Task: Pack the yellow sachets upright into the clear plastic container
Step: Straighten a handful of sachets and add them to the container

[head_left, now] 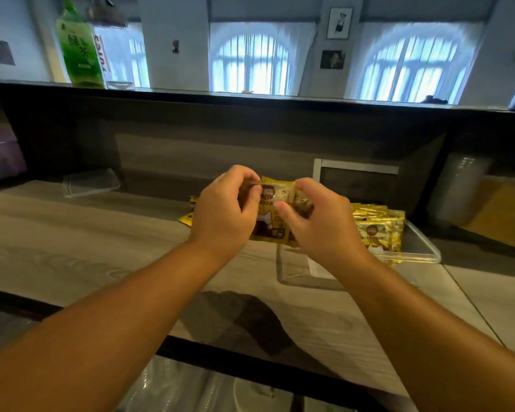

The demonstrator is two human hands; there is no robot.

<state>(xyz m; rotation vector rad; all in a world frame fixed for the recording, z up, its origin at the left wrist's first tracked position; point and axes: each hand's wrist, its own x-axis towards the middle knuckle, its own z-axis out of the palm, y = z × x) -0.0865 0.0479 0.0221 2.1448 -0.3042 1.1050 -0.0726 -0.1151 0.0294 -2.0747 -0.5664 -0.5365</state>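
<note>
Your left hand (pixel 223 209) and right hand (pixel 318 221) both pinch yellow sachets (pixel 275 200) between them, fingers curled, above near end of clear container (pixel 422 248).

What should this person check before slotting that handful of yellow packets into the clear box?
1. Both hands grip the bundle: left hand and right hand pinch the held sachets: ok.
2. Bundle edges aligned: cannot tell.
3. Free space in the clear container: near end looks bare: ok.
4. Packed sachets stand upright: ok.
5. Loose sachets left on the counter: not ok.
</note>
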